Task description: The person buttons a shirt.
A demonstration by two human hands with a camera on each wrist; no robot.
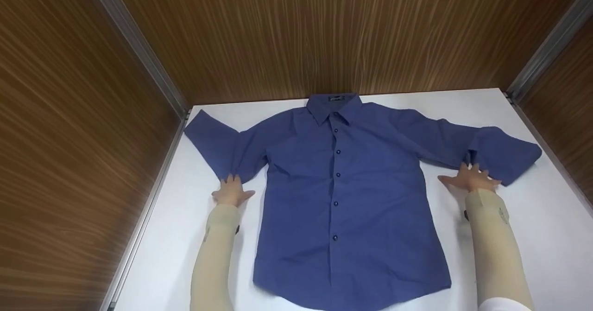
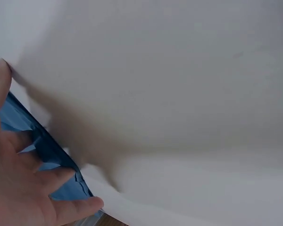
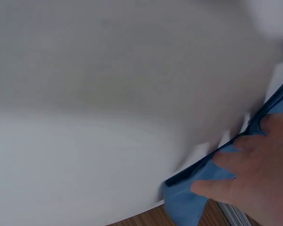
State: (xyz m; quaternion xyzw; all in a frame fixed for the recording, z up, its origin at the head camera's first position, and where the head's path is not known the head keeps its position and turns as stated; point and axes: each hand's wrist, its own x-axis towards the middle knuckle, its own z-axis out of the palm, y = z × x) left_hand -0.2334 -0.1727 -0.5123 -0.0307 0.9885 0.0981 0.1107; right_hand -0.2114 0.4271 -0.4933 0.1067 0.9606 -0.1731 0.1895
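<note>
A blue button-up shirt (image 1: 301,199) lies front up, its collar toward the back wall and both sleeves spread sideways. My left hand (image 1: 229,191) rests its fingertips on the lower edge of the left-side sleeve (image 1: 213,139), thumb held out. In the left wrist view the fingers of my left hand (image 2: 26,183) are spread over the blue cloth (image 2: 19,117). On the other side my right hand (image 1: 470,179) touches the lower edge of the right-side sleeve (image 1: 505,151), which is bunched at the fingertips. The right wrist view shows my right hand (image 3: 259,169) with fingers spread on the fabric (image 3: 186,202).
The shirt lies on a white table (image 1: 171,237). Brown wood-grain panels (image 1: 259,37) stand behind it and at both sides, with metal strips (image 1: 139,42) at the corners. A dark row of buttons (image 1: 338,175) runs down the shirt front.
</note>
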